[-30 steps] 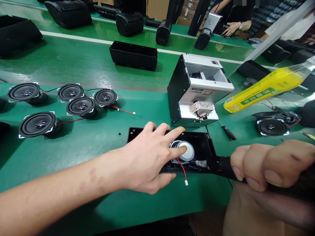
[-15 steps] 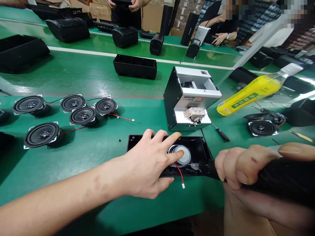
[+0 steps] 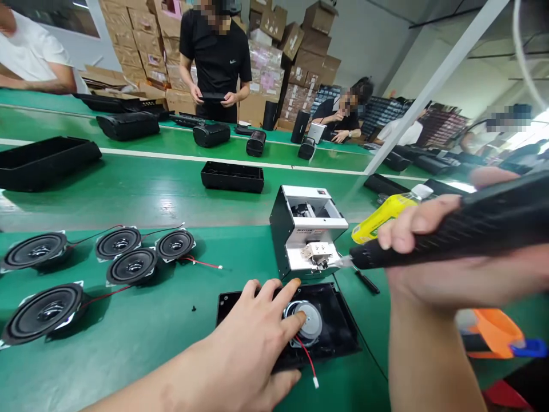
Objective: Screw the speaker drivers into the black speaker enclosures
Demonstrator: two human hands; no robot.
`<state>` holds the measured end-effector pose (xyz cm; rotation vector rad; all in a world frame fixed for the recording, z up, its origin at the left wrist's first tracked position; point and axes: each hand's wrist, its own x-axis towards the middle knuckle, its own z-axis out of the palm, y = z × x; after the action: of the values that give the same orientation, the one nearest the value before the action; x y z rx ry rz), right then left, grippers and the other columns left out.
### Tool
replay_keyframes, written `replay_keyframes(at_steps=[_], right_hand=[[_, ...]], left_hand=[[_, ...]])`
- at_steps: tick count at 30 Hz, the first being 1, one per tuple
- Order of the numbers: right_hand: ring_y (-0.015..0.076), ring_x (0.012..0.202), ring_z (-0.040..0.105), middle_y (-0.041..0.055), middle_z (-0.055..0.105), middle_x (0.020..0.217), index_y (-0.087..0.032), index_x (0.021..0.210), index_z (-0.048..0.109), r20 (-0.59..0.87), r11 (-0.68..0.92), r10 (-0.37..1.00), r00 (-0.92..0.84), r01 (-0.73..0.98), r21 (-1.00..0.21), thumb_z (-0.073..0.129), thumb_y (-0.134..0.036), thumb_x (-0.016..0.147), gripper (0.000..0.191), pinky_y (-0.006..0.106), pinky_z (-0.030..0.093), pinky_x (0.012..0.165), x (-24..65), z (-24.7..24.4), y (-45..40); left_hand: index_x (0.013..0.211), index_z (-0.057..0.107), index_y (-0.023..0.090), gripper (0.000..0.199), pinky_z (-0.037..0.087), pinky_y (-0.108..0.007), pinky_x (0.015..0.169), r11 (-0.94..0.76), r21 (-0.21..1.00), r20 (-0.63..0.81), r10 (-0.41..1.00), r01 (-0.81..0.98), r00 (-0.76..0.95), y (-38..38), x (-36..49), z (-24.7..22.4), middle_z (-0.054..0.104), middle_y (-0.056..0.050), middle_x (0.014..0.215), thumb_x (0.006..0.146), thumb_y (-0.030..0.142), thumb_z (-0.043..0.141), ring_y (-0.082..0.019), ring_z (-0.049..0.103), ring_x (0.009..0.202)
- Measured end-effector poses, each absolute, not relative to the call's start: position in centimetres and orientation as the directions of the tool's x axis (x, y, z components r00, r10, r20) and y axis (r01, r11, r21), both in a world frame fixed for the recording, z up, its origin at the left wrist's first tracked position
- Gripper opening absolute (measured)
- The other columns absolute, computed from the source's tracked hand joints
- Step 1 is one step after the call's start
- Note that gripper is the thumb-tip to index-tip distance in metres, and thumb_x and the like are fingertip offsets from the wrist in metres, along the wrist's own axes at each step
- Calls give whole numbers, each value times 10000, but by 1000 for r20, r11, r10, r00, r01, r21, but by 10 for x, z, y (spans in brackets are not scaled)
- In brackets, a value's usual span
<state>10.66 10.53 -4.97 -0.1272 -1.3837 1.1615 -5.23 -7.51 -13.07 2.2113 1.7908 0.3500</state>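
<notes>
My left hand [image 3: 261,332] lies spread over a black speaker housing [image 3: 338,320], a fingertip on the round back of the speaker [image 3: 309,323] inside it. A red wire with a white plug [image 3: 315,382] hangs over the housing's near edge. My right hand [image 3: 429,229] is wrapped round a black electric screwdriver [image 3: 412,246]. The driver's tip is at the metal outlet block [image 3: 318,252] on the front of the silver and black screw feeder [image 3: 311,223]. Whether a screw sits on the tip is too small to tell.
Several loose speakers [image 3: 132,266] lie at the left, near a small screw [image 3: 194,308]. A yellow bottle [image 3: 381,214] and a small screwdriver [image 3: 368,282] are right of the feeder. An open black housing [image 3: 232,176] stands behind. People work across the green table [image 3: 171,197].
My right hand has lifted the electric screwdriver from the housing's right end to the feeder's front. The view has tilted up. My left hand stays on the housing.
</notes>
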Motion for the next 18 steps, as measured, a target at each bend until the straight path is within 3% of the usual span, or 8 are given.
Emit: replay_keyframes(at_steps=[3,6,9,13,18], right_hand=[[142,425,483,-36,568,655,-230,1123,682,782,598,597,-177,-551,-582,686,-860,851,686,247,388,342,71,-62,114],[130,380,429,-46,536,621,-221,1084,624,777,618,598,-198,-503,-604,557,-905,895,713,238,345,326,61,-74,117],[130,371,411,-51,513,618,-220,1066,620,765,601,609,-209,-508,-617,553,-894,901,697,245,337,316,64,-79,119],[129,372,414,-48,528,627,-224,1123,656,773,609,599,-209,-508,-609,562,-876,910,693,248,342,307,70,-81,119],[129,363,432,-34,585,646,-289,1286,738,805,602,522,-280,-547,-581,539,-804,972,635,263,380,296,81,-82,111]], left_hand=[[1524,613,249,691,405,-781,1155,-197,403,-32,973,894,229,-72,-56,-129,298,-208,1755,920,562,733,-529,425,1517],[1607,525,280,829,311,-820,1198,-171,420,-119,963,891,241,-73,-61,-123,192,-210,1779,894,624,772,-542,272,1598],[1644,465,307,889,274,-825,1210,-124,412,-194,956,903,220,-78,-67,-118,149,-214,1786,881,630,788,-542,215,1617],[1642,455,364,823,303,-798,1207,-125,430,-172,961,894,217,-84,-71,-123,170,-185,1796,911,597,750,-525,286,1598],[1565,558,333,711,401,-757,1146,-194,401,-33,974,895,226,-87,-71,-134,322,-196,1752,917,577,722,-499,459,1480]])
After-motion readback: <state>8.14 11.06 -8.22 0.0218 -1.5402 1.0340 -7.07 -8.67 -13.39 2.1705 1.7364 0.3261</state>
